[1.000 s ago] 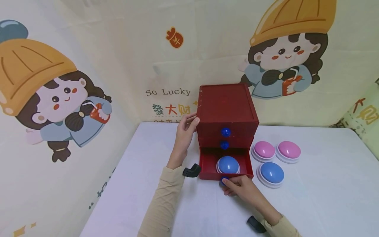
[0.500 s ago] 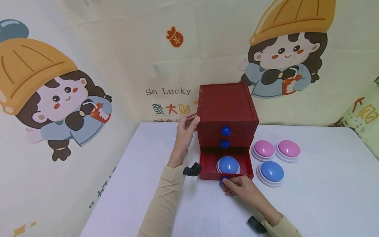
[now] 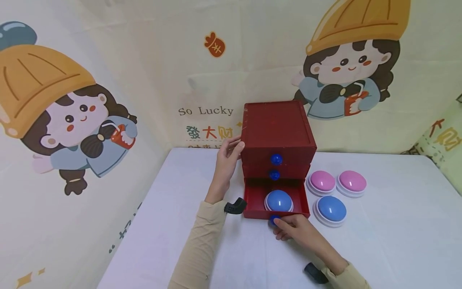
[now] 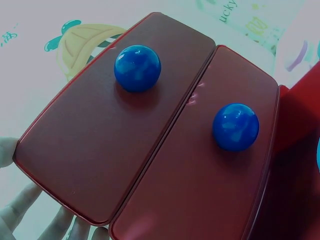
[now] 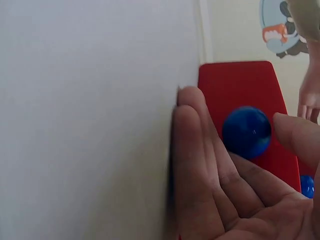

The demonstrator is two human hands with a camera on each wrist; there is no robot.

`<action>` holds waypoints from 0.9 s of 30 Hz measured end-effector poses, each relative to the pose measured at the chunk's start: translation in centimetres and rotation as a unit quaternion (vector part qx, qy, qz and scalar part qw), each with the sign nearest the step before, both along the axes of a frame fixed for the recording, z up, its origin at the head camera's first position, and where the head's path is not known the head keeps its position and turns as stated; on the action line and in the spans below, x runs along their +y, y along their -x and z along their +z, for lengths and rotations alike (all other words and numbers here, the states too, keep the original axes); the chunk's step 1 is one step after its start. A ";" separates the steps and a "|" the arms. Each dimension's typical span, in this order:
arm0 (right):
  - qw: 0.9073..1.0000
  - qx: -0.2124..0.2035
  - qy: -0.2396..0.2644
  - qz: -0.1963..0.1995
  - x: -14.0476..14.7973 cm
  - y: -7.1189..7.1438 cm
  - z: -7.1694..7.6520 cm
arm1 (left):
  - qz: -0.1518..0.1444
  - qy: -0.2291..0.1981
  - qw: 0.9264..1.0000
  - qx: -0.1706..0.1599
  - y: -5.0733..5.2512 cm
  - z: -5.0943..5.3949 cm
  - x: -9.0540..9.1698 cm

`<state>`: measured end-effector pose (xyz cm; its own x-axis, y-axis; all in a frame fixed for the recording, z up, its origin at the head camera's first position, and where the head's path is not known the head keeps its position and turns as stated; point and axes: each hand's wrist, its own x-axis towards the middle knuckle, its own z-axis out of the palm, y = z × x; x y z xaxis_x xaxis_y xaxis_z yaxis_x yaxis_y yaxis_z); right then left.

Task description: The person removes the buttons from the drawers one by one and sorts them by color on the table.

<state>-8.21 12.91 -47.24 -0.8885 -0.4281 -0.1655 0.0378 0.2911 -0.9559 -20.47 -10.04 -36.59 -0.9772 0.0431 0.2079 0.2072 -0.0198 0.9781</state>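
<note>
A small dark red drawer cabinet (image 3: pixel 278 124) stands against the back wall, its bottom drawer (image 3: pixel 256 214) pulled out. Inside that drawer sits a blue dome-topped button (image 3: pixel 279 200) on a white base. My left hand (image 3: pixel 226 162) rests on the cabinet's left side, thumb at the front corner; the left wrist view shows its fingers (image 4: pixel 57 222) spread and fairly straight along the side. My right hand (image 3: pixel 301 233) holds the drawer's round blue knob (image 5: pixel 247 132) between thumb and fingers. The right wrist view shows the thumb tip right at the knob's edge.
Two pink dome-topped buttons, one nearer the cabinet (image 3: pixel 322 181) and one farther right (image 3: pixel 352 182), stand on the white table (image 3: pixel 397 224). In front of them is another blue button (image 3: pixel 331 209). A printed cloth (image 3: pixel 267 52) hangs behind.
My right thumb has slid slightly to the right on the knob. The left hand, the drawer and the buttons keep their places; the head view has shifted a little.
</note>
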 end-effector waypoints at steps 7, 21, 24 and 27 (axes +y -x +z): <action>1.000 0.008 0.005 0.022 1.1 0.2 0.2 | 0.004 0.003 1.000 0.001 0.0 0.1 0.1; 0.997 0.058 -0.043 0.031 2.8 -0.2 2.1 | -0.004 0.004 1.000 -0.009 0.1 0.1 -0.1; 0.995 0.081 -0.045 0.037 3.1 -0.3 2.7 | -0.006 0.007 1.000 -0.012 0.1 0.1 -0.1; 0.992 0.106 -0.054 0.038 3.4 -0.3 3.2 | -0.006 0.008 1.000 -0.011 0.1 0.1 -0.1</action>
